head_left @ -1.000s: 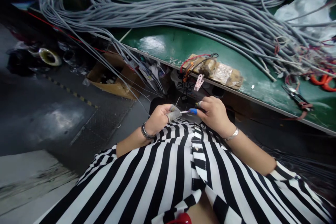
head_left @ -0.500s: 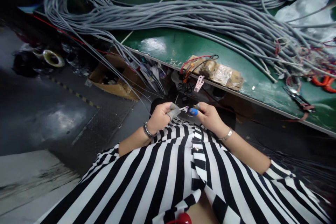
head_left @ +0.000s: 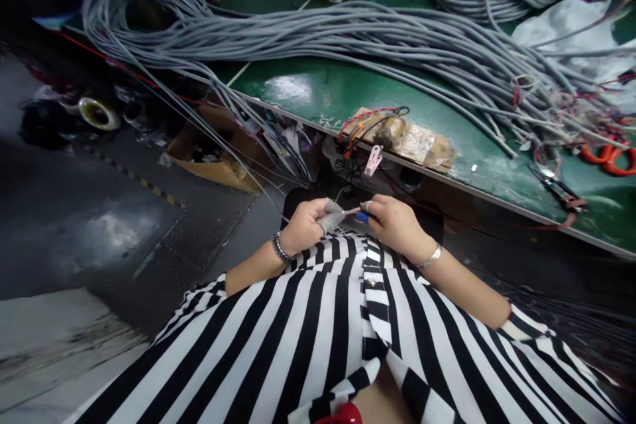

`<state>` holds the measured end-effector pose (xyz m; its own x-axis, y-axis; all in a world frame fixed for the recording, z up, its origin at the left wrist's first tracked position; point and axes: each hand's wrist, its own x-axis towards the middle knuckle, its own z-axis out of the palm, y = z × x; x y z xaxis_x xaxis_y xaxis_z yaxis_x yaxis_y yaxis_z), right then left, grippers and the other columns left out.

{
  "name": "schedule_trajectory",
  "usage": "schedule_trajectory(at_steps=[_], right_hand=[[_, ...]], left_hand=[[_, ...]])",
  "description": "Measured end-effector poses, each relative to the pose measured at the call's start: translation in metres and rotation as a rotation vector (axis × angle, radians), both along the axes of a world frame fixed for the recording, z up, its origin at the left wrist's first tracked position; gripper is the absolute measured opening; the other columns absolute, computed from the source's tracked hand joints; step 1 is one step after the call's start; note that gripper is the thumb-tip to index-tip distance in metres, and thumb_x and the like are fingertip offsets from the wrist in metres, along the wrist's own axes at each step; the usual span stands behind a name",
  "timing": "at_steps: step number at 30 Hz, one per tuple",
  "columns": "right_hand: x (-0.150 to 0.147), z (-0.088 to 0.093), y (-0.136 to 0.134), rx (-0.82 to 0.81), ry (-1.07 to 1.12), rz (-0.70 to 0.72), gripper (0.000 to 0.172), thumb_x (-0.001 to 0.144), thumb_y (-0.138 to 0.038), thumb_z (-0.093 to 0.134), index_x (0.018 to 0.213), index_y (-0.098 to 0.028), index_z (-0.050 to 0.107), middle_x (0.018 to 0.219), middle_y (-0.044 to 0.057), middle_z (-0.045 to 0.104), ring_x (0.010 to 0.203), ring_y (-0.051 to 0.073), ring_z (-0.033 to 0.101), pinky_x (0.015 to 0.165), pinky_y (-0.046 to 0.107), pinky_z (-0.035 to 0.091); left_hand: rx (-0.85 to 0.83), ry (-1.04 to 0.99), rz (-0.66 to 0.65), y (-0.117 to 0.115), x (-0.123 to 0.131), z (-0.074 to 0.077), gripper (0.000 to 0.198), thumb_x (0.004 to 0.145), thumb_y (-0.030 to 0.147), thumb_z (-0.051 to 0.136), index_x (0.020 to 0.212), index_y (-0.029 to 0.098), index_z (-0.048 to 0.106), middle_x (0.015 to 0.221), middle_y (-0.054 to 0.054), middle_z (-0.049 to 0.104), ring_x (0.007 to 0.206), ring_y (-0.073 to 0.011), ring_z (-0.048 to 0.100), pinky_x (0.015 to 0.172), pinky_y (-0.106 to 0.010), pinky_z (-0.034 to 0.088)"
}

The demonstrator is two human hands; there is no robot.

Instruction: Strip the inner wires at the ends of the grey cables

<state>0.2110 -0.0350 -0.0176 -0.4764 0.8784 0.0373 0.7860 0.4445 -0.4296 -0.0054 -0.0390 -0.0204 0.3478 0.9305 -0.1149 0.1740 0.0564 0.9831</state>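
Note:
My left hand (head_left: 309,225) is closed in front of my striped shirt, its taped fingertips pinching the end of a thin grey wire (head_left: 278,202) that runs up to the bench. My right hand (head_left: 395,222) is closed too, gripping a small blue-handled tool (head_left: 362,216) whose tip meets the wire end between the two hands. Both hands sit just below the green bench edge (head_left: 447,179). What the tool does at the wire tip is too small to make out.
A big bundle of grey cables (head_left: 348,33) lies across the green bench. A taped cardboard pad with red and black wires (head_left: 402,136) and a pink clip (head_left: 372,160) sit at the bench edge. Orange-handled cutters (head_left: 609,158) lie at right. A cardboard box (head_left: 218,152) stands on the floor.
The hands have drawn slightly closer together; the right hand's tool tip has moved in against the wire end. The view has shifted a little.

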Motion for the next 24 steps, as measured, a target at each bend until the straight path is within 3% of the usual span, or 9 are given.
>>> schedule_trajectory(at_steps=[3,7,10,13,15,17,19,21,24], right_hand=[[0.006,0.008,0.005,-0.147,0.160,0.177,0.020,0.088,-0.028,0.049,0.078,-0.017,0.063,0.074,0.003,0.055,0.068,0.013,0.049,0.061,0.024,0.035],[0.008,0.009,0.008,-0.302,0.486,0.287,0.026,0.089,-0.036,0.050,0.084,-0.017,0.065,0.072,0.002,0.055,0.067,0.012,0.051,0.063,0.023,0.039],[0.007,0.006,0.007,-0.299,0.436,0.224,0.026,0.088,-0.036,0.051,0.078,-0.016,0.064,0.073,0.002,0.056,0.067,0.012,0.051,0.063,0.024,0.039],[0.012,0.003,0.006,-0.176,0.185,0.054,0.024,0.085,-0.033,0.053,0.069,-0.016,0.059,0.069,0.002,0.054,0.063,0.012,0.047,0.059,0.025,0.036],[0.017,0.001,0.005,-0.132,0.132,-0.077,0.022,0.082,-0.033,0.056,0.069,-0.016,0.059,0.068,0.002,0.054,0.060,0.012,0.046,0.057,0.026,0.034],[0.019,-0.002,0.005,-0.144,0.279,-0.181,0.020,0.079,-0.036,0.060,0.082,-0.017,0.062,0.073,0.003,0.058,0.060,0.012,0.047,0.056,0.026,0.036],[0.016,-0.005,0.004,-0.187,0.507,-0.226,0.037,0.076,-0.039,0.065,0.107,-0.020,0.059,0.083,0.003,0.062,0.057,0.011,0.046,0.052,0.025,0.037],[0.007,-0.008,0.004,-0.248,0.661,-0.202,0.056,0.074,-0.039,0.068,0.126,-0.023,0.050,0.086,0.002,0.063,0.051,0.009,0.041,0.047,0.024,0.034],[-0.009,-0.012,0.004,-0.361,0.797,-0.090,0.053,0.076,-0.036,0.066,0.126,-0.024,0.053,0.079,0.000,0.063,0.051,0.009,0.044,0.049,0.024,0.038]], left_hand=[[-0.059,-0.070,0.123,0.000,0.001,-0.001,0.025,0.074,0.037,0.069,0.077,0.013,0.061,0.064,0.000,0.062,0.058,-0.0088,0.055,0.059,-0.020,0.046],[-0.114,-0.089,0.103,0.001,0.004,-0.003,0.028,0.071,0.038,0.071,0.077,0.013,0.061,0.055,0.003,0.056,0.048,-0.0064,0.048,0.049,-0.018,0.040],[-0.089,-0.064,0.101,0.002,0.003,-0.002,0.027,0.072,0.038,0.071,0.074,0.013,0.061,0.053,0.004,0.053,0.046,-0.0051,0.044,0.047,-0.018,0.036],[-0.083,-0.063,0.160,0.003,0.000,-0.002,0.026,0.074,0.038,0.069,0.074,0.014,0.060,0.050,0.006,0.049,0.043,-0.0038,0.039,0.045,-0.017,0.032],[-0.090,-0.074,0.191,0.002,-0.001,-0.002,0.026,0.074,0.038,0.069,0.076,0.014,0.060,0.049,0.006,0.047,0.042,-0.0032,0.036,0.044,-0.017,0.031],[-0.096,-0.088,0.197,0.001,0.000,-0.001,0.027,0.073,0.039,0.070,0.075,0.013,0.060,0.049,0.006,0.046,0.042,-0.0028,0.035,0.044,-0.017,0.030],[-0.106,-0.103,0.182,0.000,0.004,0.001,0.030,0.073,0.041,0.070,0.073,0.013,0.059,0.049,0.006,0.045,0.042,-0.0027,0.035,0.044,-0.017,0.030],[-0.117,-0.120,0.146,0.000,0.007,0.002,0.032,0.072,0.043,0.070,0.070,0.013,0.058,0.048,0.007,0.044,0.041,-0.0027,0.034,0.043,-0.017,0.029],[-0.140,-0.140,0.070,-0.001,0.009,0.002,0.034,0.072,0.045,0.070,0.071,0.013,0.057,0.047,0.007,0.044,0.040,-0.0023,0.032,0.041,-0.017,0.027]])
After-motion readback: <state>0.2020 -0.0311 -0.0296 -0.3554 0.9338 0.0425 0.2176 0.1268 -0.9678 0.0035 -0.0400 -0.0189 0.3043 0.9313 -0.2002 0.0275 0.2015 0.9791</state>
